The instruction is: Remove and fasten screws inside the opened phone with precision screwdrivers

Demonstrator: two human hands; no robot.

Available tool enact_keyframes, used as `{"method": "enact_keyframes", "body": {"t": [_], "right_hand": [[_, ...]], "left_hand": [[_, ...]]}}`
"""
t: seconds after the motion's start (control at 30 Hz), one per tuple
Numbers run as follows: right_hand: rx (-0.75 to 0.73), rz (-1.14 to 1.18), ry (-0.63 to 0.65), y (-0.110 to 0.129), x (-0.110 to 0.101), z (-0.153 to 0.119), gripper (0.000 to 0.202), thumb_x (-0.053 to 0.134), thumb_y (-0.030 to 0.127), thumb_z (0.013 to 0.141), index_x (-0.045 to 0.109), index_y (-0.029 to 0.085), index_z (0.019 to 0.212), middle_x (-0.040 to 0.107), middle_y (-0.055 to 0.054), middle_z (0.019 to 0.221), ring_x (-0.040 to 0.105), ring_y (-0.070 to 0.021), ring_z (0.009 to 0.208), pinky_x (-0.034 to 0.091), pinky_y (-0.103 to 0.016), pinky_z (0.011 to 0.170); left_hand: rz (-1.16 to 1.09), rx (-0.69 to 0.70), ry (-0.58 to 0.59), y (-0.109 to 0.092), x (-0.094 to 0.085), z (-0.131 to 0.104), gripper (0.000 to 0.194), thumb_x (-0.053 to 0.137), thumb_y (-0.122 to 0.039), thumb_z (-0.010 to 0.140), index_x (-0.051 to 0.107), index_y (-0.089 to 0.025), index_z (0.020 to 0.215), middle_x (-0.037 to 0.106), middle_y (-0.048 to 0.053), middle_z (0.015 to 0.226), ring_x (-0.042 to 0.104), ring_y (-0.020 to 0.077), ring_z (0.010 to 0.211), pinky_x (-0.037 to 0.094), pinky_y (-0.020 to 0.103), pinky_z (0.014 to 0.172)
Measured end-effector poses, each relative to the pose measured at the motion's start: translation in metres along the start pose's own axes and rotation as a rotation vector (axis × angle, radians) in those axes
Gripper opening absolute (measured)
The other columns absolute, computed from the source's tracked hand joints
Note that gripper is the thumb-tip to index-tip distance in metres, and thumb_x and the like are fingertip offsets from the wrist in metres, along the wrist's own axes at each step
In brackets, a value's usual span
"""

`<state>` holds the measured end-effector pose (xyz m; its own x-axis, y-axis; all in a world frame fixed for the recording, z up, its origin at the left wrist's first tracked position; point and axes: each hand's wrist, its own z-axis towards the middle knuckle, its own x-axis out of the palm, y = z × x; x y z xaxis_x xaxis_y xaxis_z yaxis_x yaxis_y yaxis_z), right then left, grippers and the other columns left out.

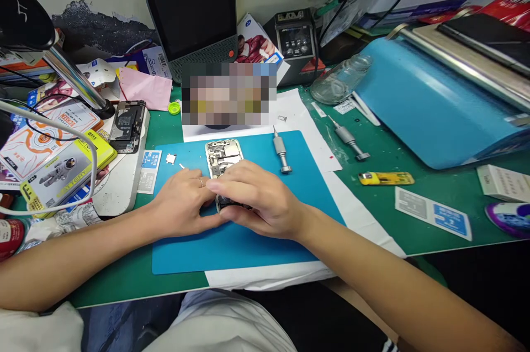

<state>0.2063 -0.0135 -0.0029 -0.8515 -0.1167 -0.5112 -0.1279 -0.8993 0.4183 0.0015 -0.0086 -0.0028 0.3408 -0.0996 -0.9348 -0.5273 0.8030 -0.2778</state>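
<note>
An opened phone (226, 156) with its inner parts bare lies on the blue mat (186, 255). My left hand (180, 203) is closed against the phone's lower left side, a ring on one finger. Over the phone's lower half curls my right hand (265, 197), its fingers bent toward the thumb; whatever they pinch is hidden. Both hands' fingertips meet near the phone's bottom end and cover part of it. To the right of the phone, a grey screwdriver (280, 152) rests on the mat. Small metal pieces, including a silvery plate (170, 158), lie at the mat's upper left.
A second screwdriver (348, 139), a yellow lighter (386, 178) and a glass jar (342, 78) are on the right. Another opened phone (127, 126) sits at left, beside boxes (68, 167) and a lamp post (77, 78). Behind stands a dark screen (194, 9).
</note>
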Motion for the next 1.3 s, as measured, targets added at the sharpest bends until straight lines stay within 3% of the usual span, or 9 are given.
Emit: {"method": "enact_keyframes", "body": {"t": [0.13,0.23,0.4,0.57,0.73,0.9,1.1,1.2,1.3], "right_hand": [[-0.007,0.046,0.0,0.0004,0.0007,0.0006,0.048,0.051,0.008,0.099,0.046,0.02,0.145,0.071,-0.008,0.099,0.068,-0.0183,0.094,0.059,-0.035,0.084],[-0.026,-0.012,-0.007,0.0003,0.001,0.0005,0.044,0.057,0.016,0.1,0.048,0.021,0.143,0.07,-0.006,0.092,0.068,-0.018,0.085,0.059,-0.035,0.078],[0.021,0.02,0.005,0.0013,0.0001,-0.0008,0.044,0.049,0.01,0.099,0.046,0.02,0.141,0.073,-0.008,0.106,0.07,-0.0177,0.1,0.06,-0.034,0.087],[0.0,-0.032,0.002,0.0005,-0.0002,-0.0017,0.036,0.059,0.018,0.099,0.05,0.019,0.134,0.072,-0.005,0.088,0.068,-0.0173,0.079,0.058,-0.032,0.074],[0.017,0.016,0.011,0.0028,-0.0002,-0.0016,0.046,0.048,0.01,0.099,0.045,0.018,0.144,0.073,-0.011,0.111,0.07,-0.0188,0.1,0.06,-0.036,0.086],[-0.019,-0.081,-0.016,0.0041,0.0012,-0.0003,0.044,0.058,0.018,0.099,0.046,0.02,0.142,0.072,-0.005,0.094,0.067,-0.0176,0.081,0.057,-0.033,0.072],[0.039,-0.025,-0.016,0.0029,0.0006,0.0003,0.042,0.049,0.009,0.099,0.047,0.017,0.14,0.069,-0.007,0.095,0.066,-0.0184,0.088,0.058,-0.035,0.08],[0.014,-0.057,-0.015,0.0016,0.0008,-0.0007,0.043,0.056,0.017,0.1,0.046,0.021,0.141,0.069,-0.004,0.092,0.066,-0.0181,0.083,0.056,-0.035,0.079],[0.009,-0.019,0.007,0.002,0.0005,-0.0006,0.041,0.052,0.02,0.102,0.045,0.021,0.142,0.07,-0.008,0.106,0.067,-0.0196,0.097,0.057,-0.038,0.087]], "left_hand": [[0.012,-0.013,0.012,0.0005,0.0006,0.0003,0.038,0.057,-0.052,0.095,0.059,-0.02,0.074,0.062,0.001,0.067,0.051,0.0187,0.065,0.032,0.034,0.06],[0.009,-0.011,0.029,0.0012,0.0005,0.0002,0.038,0.057,-0.051,0.096,0.059,-0.02,0.075,0.063,0.001,0.07,0.052,0.0188,0.066,0.033,0.035,0.062],[-0.017,0.008,0.0,0.0017,-0.0009,-0.0002,0.035,0.057,-0.051,0.096,0.059,-0.021,0.078,0.058,0.001,0.065,0.05,0.0187,0.063,0.031,0.034,0.059],[-0.002,0.01,-0.014,0.0025,0.0004,-0.0012,0.036,0.056,-0.052,0.096,0.058,-0.022,0.076,0.058,0.002,0.066,0.052,0.0194,0.065,0.032,0.034,0.06],[-0.019,0.004,-0.001,0.0018,-0.0002,0.0005,0.035,0.056,-0.05,0.096,0.059,-0.021,0.076,0.058,0.001,0.064,0.05,0.0187,0.063,0.031,0.034,0.06],[-0.006,-0.002,0.035,0.002,-0.0002,0.0001,0.034,0.056,-0.049,0.096,0.06,-0.02,0.078,0.063,0.002,0.069,0.051,0.0193,0.065,0.031,0.034,0.061],[-0.043,0.02,0.011,0.0024,-0.0012,-0.0008,0.032,0.057,-0.048,0.097,0.062,-0.02,0.082,0.063,0.002,0.07,0.054,0.0186,0.065,0.034,0.034,0.062],[-0.019,0.017,0.01,0.0026,-0.0009,-0.0009,0.034,0.057,-0.05,0.097,0.061,-0.021,0.081,0.061,0.002,0.068,0.053,0.0192,0.065,0.032,0.034,0.06],[-0.01,0.014,0.004,0.0028,0.0001,-0.0008,0.036,0.055,-0.052,0.097,0.059,-0.021,0.078,0.058,0.002,0.066,0.051,0.019,0.063,0.031,0.034,0.059]]}}
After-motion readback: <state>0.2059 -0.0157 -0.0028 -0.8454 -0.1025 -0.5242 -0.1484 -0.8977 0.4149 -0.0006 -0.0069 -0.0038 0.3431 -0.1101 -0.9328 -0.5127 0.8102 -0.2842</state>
